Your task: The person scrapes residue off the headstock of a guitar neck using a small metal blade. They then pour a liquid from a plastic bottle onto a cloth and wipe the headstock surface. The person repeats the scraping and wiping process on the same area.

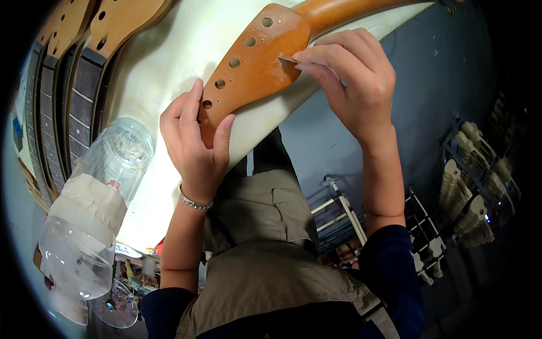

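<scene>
- Gripping the narrow end of a glossy orange-brown wooden guitar headstock (254, 68), the left hand (195, 144) sits towards 10 o'clock, fingers along one edge and thumb against the other.
- The headstock lies at 12 o'clock over a pale, smooth-topped bench (152, 62), its row of round holes facing up and its neck (344, 12) running off towards 1 o'clock.
- Between 1 and 2 o'clock, the right hand (361, 79) pinches a small, thin, flat greyish piece (289, 58) between thumb and fingertips, at a dull, whitish patch on the finish; whether it presses or just skims cannot be told.
- If the piece tilts onto a corner, it could gouge the lacquer; too much force in one spot might wear through to bare wood.
- A loosened left hand could let the headstock swivel, since its lower edge lies near the bench's border.
- A careless sweep towards 8 or 9 o'clock might knock the clear plastic bottle-like container with a white wrap (87, 206), or the dark-fretboarded wooden necks (84, 99) at 10 o'clock.
- Writing: faint bluish marks show on the container's upper end, too blurred to read; the headstock's visible face bears no lettering that can be made out.
</scene>
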The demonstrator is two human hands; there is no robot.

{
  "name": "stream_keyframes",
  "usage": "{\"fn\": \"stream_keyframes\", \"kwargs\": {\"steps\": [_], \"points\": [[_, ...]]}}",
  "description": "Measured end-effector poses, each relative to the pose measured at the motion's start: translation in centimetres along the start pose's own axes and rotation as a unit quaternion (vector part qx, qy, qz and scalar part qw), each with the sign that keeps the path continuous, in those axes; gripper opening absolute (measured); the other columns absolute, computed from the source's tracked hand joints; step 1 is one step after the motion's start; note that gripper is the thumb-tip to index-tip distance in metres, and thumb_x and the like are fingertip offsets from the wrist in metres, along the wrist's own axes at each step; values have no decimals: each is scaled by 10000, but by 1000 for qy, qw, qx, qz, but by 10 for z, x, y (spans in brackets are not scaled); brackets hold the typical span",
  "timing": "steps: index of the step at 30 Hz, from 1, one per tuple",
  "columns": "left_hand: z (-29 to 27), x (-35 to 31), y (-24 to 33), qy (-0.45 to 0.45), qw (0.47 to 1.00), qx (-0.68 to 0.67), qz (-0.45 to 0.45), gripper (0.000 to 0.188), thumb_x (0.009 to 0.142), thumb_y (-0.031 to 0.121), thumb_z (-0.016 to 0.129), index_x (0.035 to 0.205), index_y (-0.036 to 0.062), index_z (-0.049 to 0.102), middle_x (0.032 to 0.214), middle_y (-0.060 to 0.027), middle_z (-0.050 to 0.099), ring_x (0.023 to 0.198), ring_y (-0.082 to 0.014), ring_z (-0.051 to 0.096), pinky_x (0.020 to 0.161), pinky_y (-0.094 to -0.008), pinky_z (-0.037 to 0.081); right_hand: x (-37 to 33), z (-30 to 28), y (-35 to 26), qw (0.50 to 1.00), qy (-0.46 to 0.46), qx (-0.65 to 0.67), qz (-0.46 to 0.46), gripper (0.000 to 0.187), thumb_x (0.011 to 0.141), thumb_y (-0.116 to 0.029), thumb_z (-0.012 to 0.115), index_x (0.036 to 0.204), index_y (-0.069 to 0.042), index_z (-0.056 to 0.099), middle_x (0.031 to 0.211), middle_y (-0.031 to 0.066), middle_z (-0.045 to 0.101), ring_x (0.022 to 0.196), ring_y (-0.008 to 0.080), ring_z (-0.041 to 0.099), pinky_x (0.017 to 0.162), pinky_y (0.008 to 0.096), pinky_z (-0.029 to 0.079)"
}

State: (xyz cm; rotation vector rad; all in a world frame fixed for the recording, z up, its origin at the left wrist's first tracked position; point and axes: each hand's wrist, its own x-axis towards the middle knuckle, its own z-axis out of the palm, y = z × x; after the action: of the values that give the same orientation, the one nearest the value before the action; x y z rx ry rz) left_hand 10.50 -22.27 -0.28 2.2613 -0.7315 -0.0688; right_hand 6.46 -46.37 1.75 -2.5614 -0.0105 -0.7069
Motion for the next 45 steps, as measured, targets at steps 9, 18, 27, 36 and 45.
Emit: {"fn": "stream_keyframes", "kwargs": {"steps": [9,18,27,36,45], "points": [[0,0,-2,-4,1000,9,-1,624,810,171,782,1374,27,556,1170,-152,588,1063,-297,540,934,-388,440,2,0,-1,1000,-7,16,6,139,662,-78,781,763,-123,698,764,-4,629,682,205,572,572,319,481],[2,-2,-3,-2,1000,2,-10,633,799,168,789,1375,44,558,1169,-143,596,1064,-298,541,946,-392,429,-1,-1,-5,1000,-15,21,19,143,670,-57,771,775,-121,698,754,-1,631,672,211,560,564,320,471],[1,-2,-3,-6,1000,0,-12,630,802,158,787,1376,42,557,1170,-143,594,1063,-292,542,948,-386,434,-6,1,-10,999,-7,17,33,141,687,-50,770,786,-123,699,765,4,634,673,220,554,567,322,468],[1,-1,-2,-7,1000,11,-5,631,803,154,789,1377,41,555,1170,-144,590,1062,-288,541,942,-380,440,-9,2,-14,999,-2,8,42,164,682,-36,765,801,-123,693,762,7,630,675,230,554,579,328,468],[0,-2,-3,-8,1000,16,-5,624,812,152,784,1379,39,550,1175,-141,582,1063,-284,541,940,-373,444,-14,1,-17,999,-4,8,53,187,674,-19,765,818,-117,698,753,10,621,678,233,555,584,332,462]]}}
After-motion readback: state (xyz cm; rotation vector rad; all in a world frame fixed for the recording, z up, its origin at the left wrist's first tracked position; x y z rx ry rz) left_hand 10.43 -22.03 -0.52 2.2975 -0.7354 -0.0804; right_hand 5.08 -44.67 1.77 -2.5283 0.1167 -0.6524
